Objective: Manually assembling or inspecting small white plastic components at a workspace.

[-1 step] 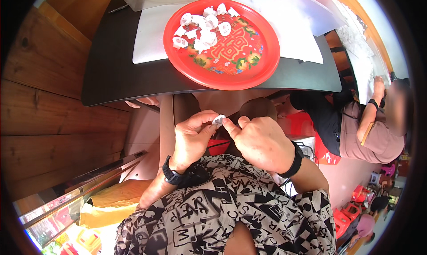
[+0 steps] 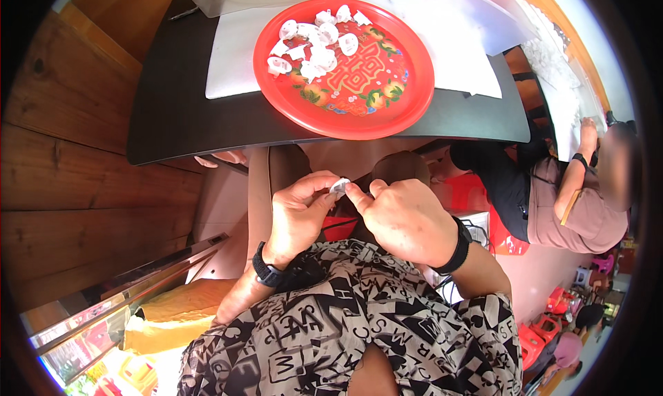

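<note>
Between the thumb and index finger of my left hand point(image 2: 302, 206) is a small white plastic piece point(image 2: 339, 187), held over my lap. The index fingertip of my right hand point(image 2: 409, 220) presses against its right side. The other fingers of that hand are curled under, and whatever they may hold is hidden. Beyond my hands, a round red tray point(image 2: 359, 127) with a gold-and-fruit pattern rests on the table. Several similar white plastic pieces point(image 2: 319, 56), some with rounded faces, lie loosely heaped on the tray's left and far side.
The dark table point(image 2: 179, 120) has a white sheet point(image 2: 231, 71) under the tray. Wooden panelling point(image 2: 83, 120) stands on the left. To the right, a seated person point(image 2: 577, 203) works at another white-covered surface point(image 2: 552, 71). Red stools point(image 2: 532, 341) stand at the lower right.
</note>
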Tool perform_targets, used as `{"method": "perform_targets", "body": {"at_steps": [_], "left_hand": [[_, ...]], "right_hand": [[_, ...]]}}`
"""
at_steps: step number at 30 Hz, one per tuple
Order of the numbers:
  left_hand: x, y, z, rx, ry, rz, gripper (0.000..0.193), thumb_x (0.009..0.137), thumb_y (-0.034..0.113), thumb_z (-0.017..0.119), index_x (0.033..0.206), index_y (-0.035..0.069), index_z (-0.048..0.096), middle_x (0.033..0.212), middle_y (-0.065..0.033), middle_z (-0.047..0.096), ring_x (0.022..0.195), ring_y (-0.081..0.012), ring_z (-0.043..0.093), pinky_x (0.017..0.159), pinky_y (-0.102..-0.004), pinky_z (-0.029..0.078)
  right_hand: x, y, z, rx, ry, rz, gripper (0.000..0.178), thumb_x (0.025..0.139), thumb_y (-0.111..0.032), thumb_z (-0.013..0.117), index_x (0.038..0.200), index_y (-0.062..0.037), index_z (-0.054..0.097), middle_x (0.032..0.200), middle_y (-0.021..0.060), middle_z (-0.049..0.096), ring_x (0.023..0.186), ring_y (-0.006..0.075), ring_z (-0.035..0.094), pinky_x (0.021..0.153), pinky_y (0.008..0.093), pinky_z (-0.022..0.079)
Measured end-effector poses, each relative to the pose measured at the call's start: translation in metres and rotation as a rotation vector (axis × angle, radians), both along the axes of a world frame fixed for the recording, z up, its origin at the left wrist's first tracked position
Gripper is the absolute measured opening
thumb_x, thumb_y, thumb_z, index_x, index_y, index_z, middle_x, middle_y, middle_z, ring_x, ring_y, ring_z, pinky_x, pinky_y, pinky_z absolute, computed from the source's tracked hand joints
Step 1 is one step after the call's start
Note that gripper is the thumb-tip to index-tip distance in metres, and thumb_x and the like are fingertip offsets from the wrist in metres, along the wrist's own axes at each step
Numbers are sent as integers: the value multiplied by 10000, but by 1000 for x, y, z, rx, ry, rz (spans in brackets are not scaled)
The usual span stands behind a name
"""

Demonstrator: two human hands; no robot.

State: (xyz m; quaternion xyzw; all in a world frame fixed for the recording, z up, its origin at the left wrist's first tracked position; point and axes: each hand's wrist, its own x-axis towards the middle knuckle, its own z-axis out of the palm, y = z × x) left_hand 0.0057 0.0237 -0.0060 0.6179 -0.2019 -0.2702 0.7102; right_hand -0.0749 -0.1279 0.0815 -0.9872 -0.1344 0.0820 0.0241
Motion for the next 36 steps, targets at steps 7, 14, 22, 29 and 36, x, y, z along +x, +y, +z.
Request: {"method": "perform_targets", "body": {"at_steps": [7, 14, 22, 29, 36], "left_hand": [[10, 3, -4, -195, 155, 19, 239, 832, -92, 539, 1063, -40, 570, 1001, -133, 634, 830, -152, 613, 718, -258, 497], [15, 0, 2, -311, 194, 27, 212, 860, -55, 545, 1070, -47, 572, 988, -114, 631, 828, -134, 593, 749, -266, 494], [10, -2, 2, -306, 137, 58, 236, 856, -65, 543, 1090, -51, 564, 1014, -122, 623, 865, -149, 596, 765, -279, 502], [7, -2, 3, -294, 108, 41, 248, 834, -98, 537, 1074, -50, 575, 1137, -183, 579, 931, -194, 607, 767, -296, 521], [6, -2, 0, -278, 12, 40, 249, 835, -101, 533, 1073, -45, 582, 1123, -173, 580, 932, -196, 606, 771, -296, 519]], "right_hand": [[-4, -10, -4, 310, 0, -163, 461, 729, -32, 536, 1186, 19, 502, 742, 156, 567, 613, 297, 582, 517, 369, 455], [-20, 5, -14, 644, -64, -373, 561, 719, 24, 546, 1270, 5, 441, 756, 168, 535, 630, 338, 574, 595, 411, 485], [-17, 11, -20, 627, -62, -404, 552, 718, 20, 551, 1257, 32, 435, 779, 186, 544, 661, 337, 586, 600, 411, 493], [-16, 14, -24, 618, -80, -410, 557, 708, 14, 552, 1251, 54, 430, 770, 201, 550, 647, 347, 586, 602, 414, 489], [-7, 10, -19, 545, 1, -388, 555, 711, 2, 544, 1250, 74, 432, 741, 203, 550, 636, 348, 583, 605, 413, 486]]}}
